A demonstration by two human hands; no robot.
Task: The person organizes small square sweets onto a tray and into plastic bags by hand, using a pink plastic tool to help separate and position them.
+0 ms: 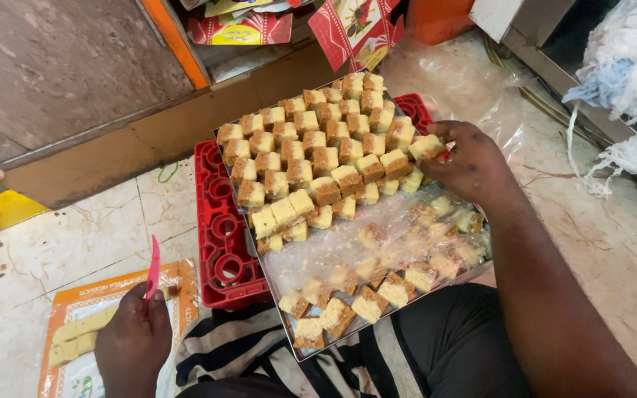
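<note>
Now rt hand point(470, 163) pinching cake cube point(425, 147) at tray point(300, 354) edge.

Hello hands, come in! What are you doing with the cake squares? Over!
Left hand holds pink scraper. Right hand grips cake piece at tray edge. Nothing blocking.

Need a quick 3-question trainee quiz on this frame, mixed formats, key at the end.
1. True or false: the left hand holds a pink scraper.
2. What does the tray of cake cubes rest on? A) red crate B) wooden stool C) bare floor
3. Fill in: the right hand touches a cake cube at the tray's ____ edge.

Key: 1 true; 2 A, the red crate; 3 right.
</note>
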